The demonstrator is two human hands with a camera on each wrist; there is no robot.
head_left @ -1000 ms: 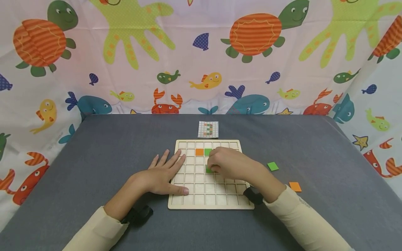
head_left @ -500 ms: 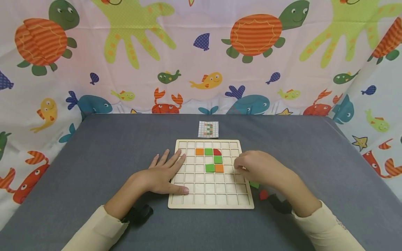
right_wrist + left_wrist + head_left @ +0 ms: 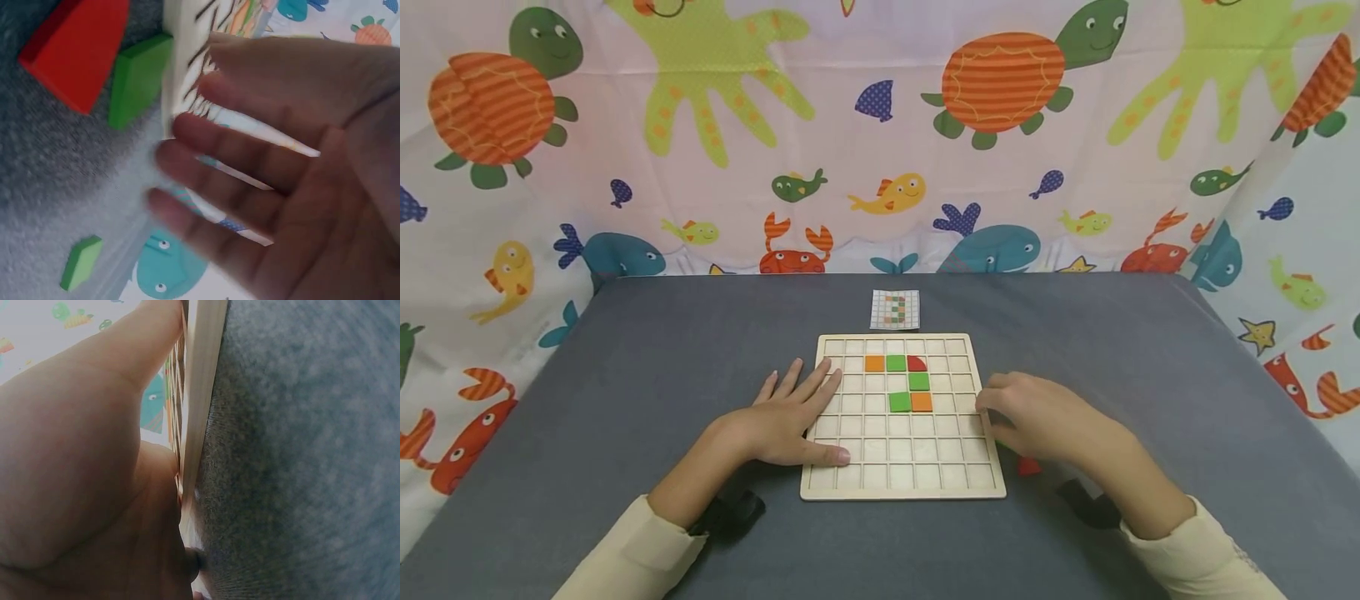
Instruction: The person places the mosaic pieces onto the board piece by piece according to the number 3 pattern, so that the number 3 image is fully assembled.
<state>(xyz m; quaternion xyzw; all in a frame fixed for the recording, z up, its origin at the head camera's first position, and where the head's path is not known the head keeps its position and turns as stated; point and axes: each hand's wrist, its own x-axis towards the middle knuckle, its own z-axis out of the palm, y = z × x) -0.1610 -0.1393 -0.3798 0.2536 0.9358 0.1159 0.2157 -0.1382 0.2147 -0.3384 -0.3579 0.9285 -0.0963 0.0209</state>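
A wooden grid board [image 3: 925,477] lies on the table. My left hand [image 3: 778,427] rests spread across its left edge, thumb and fingertips on the board. Set in the grid are an orange tile [image 3: 874,363], a green tile [image 3: 896,363], a red rounded tile [image 3: 916,363], and below them two more green tiles and an orange tile [image 3: 922,402]. By the board's right edge is my right hand [image 3: 1037,415], its fingers loosely bent with nothing between them. Beside it on the table lie a red piece [image 3: 78,53] and a green tile [image 3: 142,78].
A small printed card [image 3: 895,309] with a coloured grid pattern lies behind the board. Another green tile [image 3: 81,262] lies farther off in the right wrist view. The grey table [image 3: 700,333] ends at a cloth [image 3: 730,225] printed with sea animals.
My right hand has left the middle of the grid and moved right to the board's edge, uncovering the red, green and orange tiles there. My left hand has stayed in place.
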